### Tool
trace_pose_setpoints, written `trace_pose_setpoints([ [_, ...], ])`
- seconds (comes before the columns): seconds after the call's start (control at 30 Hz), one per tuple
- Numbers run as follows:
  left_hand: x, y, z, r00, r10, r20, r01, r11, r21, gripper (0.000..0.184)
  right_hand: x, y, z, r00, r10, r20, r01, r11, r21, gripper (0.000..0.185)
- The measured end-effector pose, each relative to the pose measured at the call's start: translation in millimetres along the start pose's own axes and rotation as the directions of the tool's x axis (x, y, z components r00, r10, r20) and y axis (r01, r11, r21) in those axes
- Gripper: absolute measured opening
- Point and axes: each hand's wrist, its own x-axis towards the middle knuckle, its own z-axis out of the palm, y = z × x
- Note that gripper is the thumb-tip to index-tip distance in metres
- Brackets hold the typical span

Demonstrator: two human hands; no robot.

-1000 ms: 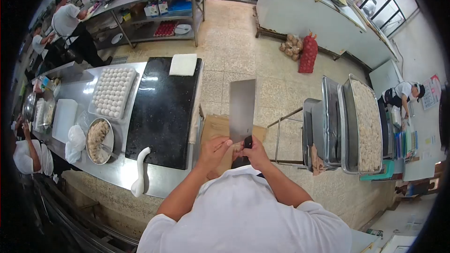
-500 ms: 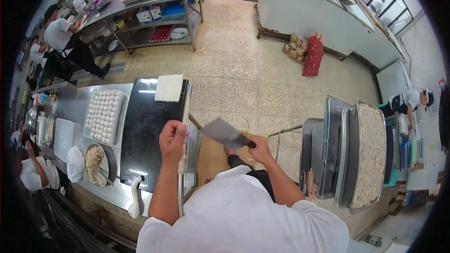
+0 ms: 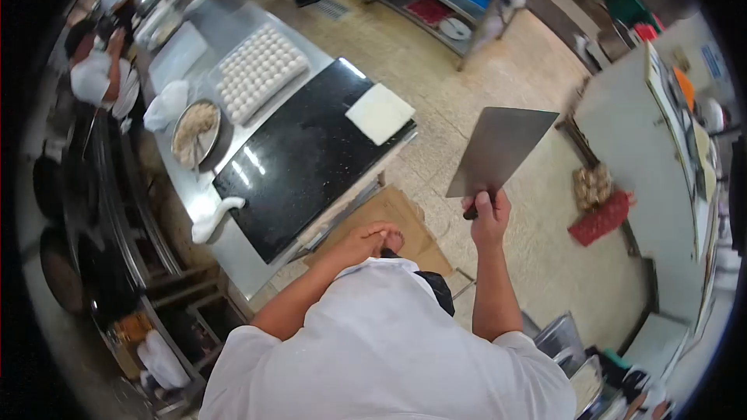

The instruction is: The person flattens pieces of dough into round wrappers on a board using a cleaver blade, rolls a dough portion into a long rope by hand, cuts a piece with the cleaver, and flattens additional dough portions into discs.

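Observation:
My right hand (image 3: 489, 216) is closed round the dark handle of a cleaver (image 3: 504, 149), whose broad blade points up and away over the floor. My left hand (image 3: 364, 241) is in front of my body, near the black slab's front edge, with its fingers bent together; whatever may be inside them is hidden. A square white sheet of dough (image 3: 380, 113) rests at the far right corner of the black slab (image 3: 303, 155). At the slab's near left corner lies a white dough strip (image 3: 216, 219).
Left of the slab stand a tray of white dough balls (image 3: 261, 71), a bowl of filling (image 3: 194, 134) with a utensil and a white plastic bag (image 3: 166, 106). A person (image 3: 101, 74) is beyond. Cardboard (image 3: 405, 225) covers floor below; a red mesh sack (image 3: 601, 219) lies right.
The view has turned, shifting the bench across the picture. My right hand has raised the cleaver outward to the right. My left hand has come down from the slab's edge toward my body.

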Motion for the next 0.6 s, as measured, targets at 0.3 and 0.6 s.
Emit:
trace_pose_setpoints([
  [0.3, -17.3, -49.9, -34.2, 0.871, 0.302, -0.387, -0.164, 0.922, 0.350, 0.014, 87.6, 118.9, 81.8, 0.573, 0.808, 0.139, -0.725, 0.578, -0.373, 0.026],
  [0.6, -31.1, -37.7, -23.6, 0.798, 0.158, -0.581, -0.071, 0.983, 0.170, 0.009, 153.6, 101.2, 137.6, 0.940, 0.053, 0.336, 0.239, 0.600, -0.763, 0.033],
])
